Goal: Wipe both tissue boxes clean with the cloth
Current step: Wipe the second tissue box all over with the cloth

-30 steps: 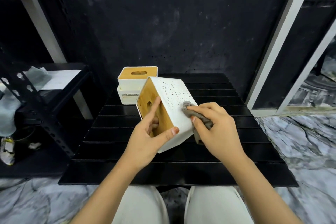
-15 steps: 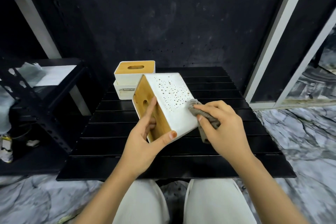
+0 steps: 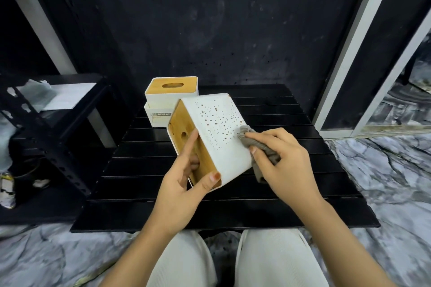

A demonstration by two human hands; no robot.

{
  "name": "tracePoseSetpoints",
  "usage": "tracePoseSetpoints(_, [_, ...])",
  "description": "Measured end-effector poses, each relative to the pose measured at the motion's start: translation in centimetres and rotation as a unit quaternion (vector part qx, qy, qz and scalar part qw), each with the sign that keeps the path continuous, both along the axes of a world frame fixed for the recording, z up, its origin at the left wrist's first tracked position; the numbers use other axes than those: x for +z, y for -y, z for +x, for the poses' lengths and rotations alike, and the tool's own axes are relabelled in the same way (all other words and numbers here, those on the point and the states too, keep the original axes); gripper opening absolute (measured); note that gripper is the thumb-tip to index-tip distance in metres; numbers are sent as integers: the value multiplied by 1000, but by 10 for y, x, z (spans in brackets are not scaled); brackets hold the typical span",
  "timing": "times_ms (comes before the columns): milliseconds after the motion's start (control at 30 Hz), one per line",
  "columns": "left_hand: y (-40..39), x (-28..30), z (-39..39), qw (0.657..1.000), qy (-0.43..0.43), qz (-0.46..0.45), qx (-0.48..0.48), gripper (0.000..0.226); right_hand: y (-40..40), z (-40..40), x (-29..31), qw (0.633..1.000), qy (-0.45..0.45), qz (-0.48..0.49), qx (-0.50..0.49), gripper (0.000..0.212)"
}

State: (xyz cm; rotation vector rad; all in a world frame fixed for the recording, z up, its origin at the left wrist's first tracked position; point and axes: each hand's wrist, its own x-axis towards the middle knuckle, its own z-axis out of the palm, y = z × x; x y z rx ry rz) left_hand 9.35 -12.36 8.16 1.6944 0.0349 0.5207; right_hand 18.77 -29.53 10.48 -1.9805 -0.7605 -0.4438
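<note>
Black slatted table (image 3: 303, 212) in front of a dark wall, marble-look floor all round. Left hand (image 3: 184, 184) grips the near tissue box (image 3: 217, 144), thumb hooked on its near corner, index finger flat along the wooden lid. It's tipped on its side, lid facing left, long axis running near to far. Right hand (image 3: 284, 163) pinches a bunched grey cloth (image 3: 258, 147) against the dotted white side. Second tissue box (image 3: 171, 98) stands upright at the far left, just behind.
</note>
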Motion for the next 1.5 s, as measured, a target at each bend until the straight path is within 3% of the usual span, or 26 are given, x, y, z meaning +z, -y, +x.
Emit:
tracePoseSetpoints(200, [-1, 2, 0, 1000, -17, 14, -11, 76, 5, -5, -3, 999, 25, -22, -17, 29])
tracePoseSetpoints(433, [1, 7, 0, 999, -19, 23, -38, 80, -18, -28, 11, 994, 92, -53, 40, 29])
tracePoseSetpoints(600, [-2, 4, 0, 999, -20, 22, -29, 81, -15, -11, 11, 997, 54, -43, 19, 29])
tracePoseSetpoints(833, [-1, 3, 0, 998, -13, -9, -59, 82, -23, -30, 12, 993, 96, -35, 66, 30])
tracePoseSetpoints(1033, [-2, 3, 1, 999, -20, 5, -37, 81, -19, -9, 9, 997, 64, -23, 21, 28])
tracePoseSetpoints(1300, [0, 5, 1, 999, -15, -9, -45, 81, -24, -31, 9, 992, 108, -34, 49, 28])
tracePoseSetpoints(1500, [-1, 5, 1, 999, -19, -19, -41, 84, -30, -9, 16, 997, 70, -42, 13, 28])
